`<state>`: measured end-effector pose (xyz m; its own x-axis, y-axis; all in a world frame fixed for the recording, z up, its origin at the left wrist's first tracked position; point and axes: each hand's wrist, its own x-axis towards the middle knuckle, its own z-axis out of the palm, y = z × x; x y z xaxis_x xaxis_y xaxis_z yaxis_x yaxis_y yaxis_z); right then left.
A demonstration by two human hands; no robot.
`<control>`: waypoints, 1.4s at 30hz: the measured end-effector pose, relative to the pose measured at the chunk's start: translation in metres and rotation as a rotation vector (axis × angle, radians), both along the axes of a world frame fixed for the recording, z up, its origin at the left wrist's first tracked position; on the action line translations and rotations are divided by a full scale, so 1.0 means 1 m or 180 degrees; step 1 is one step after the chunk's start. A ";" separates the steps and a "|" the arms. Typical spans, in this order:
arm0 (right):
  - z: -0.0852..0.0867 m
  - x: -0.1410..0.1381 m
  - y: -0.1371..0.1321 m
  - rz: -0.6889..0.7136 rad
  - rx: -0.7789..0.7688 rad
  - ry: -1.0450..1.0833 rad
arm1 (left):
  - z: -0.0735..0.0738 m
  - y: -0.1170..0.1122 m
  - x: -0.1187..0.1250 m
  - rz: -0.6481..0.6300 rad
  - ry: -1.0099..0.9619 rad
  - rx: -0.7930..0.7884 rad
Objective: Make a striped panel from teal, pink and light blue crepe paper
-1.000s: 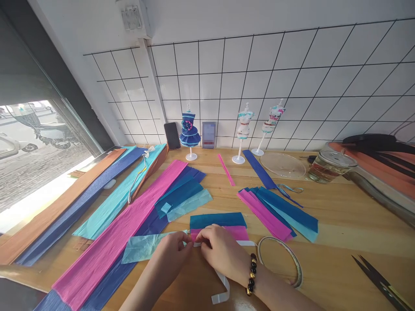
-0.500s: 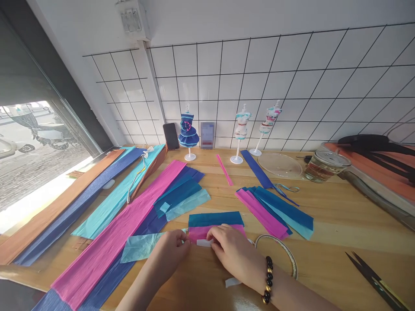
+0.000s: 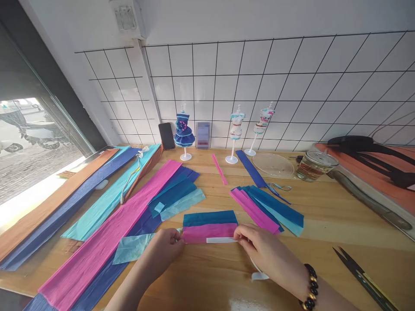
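Observation:
In front of me lies a pink crepe paper strip [image 3: 197, 233], with a teal crepe paper strip [image 3: 209, 218] showing along its far side. My left hand [image 3: 167, 249] pinches the pink strip's near left corner. A white tape strip [image 3: 220, 240] runs along the right half of the near edge. At its right end my right hand [image 3: 264, 248], wearing a beaded bracelet, has thumb and fingers closed on the tape. Below that hand hangs a loose white tape piece [image 3: 259, 275]; the tape roll is mostly hidden. Light-blue crepe paper [image 3: 132, 248] lies by my left wrist.
Long crepe strips, including a pink one [image 3: 106, 233], cover the left side. Fanned strips [image 3: 272, 209] lie right of centre. Scissors [image 3: 359, 274] rest at right. Small dress forms [image 3: 236, 129], a phone [image 3: 167, 136] and a glass jar [image 3: 316, 165] stand at the back.
My right hand has slid right along the near edge to the pink strip's right end, uncovering more white tape. My left hand stays at the left corner. The view has shifted slightly.

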<state>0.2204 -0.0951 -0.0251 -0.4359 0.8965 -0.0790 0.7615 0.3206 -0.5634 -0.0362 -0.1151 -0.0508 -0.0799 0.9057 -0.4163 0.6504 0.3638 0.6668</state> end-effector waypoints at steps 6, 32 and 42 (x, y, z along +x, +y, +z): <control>0.005 0.034 -0.003 -0.0212 -0.0033 -0.0157 | -0.003 0.001 -0.003 -0.0104 0.0042 0.0078; -0.037 0.154 -0.007 -0.1156 0.0926 -0.0869 | -0.001 0.003 0.003 -0.0089 0.0481 0.0129; -0.048 0.162 -0.013 -0.1309 0.1086 -0.1212 | 0.000 0.000 0.006 -0.0042 0.0693 0.0282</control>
<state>0.3821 -0.1077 -0.0732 -0.0500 0.9861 0.1582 0.9861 0.0739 -0.1486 -0.0301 -0.1146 -0.0505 -0.1469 0.9396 -0.3093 0.7867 0.3005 0.5393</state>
